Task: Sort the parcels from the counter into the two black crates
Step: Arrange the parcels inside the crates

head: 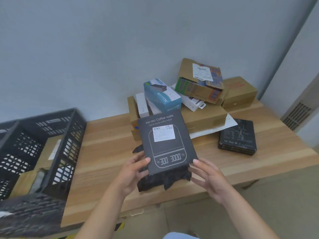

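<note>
Coffee scale box (165, 142), dark, label side up, held tilted above the wooden counter (107, 152). Left hand (133, 175) grips its lower left corner, thumb on the face and fingers curled beneath. Right hand (208, 178), fingers straight and spread, touches the lower right corner. Crumpled black wrapping (155, 183) hangs just under the box. Left of the box: black crate (43, 152) containing cardboard parcels. Behind it: piled parcels, including a blue box (162, 97). To its right: flat black box (237, 137).
</note>
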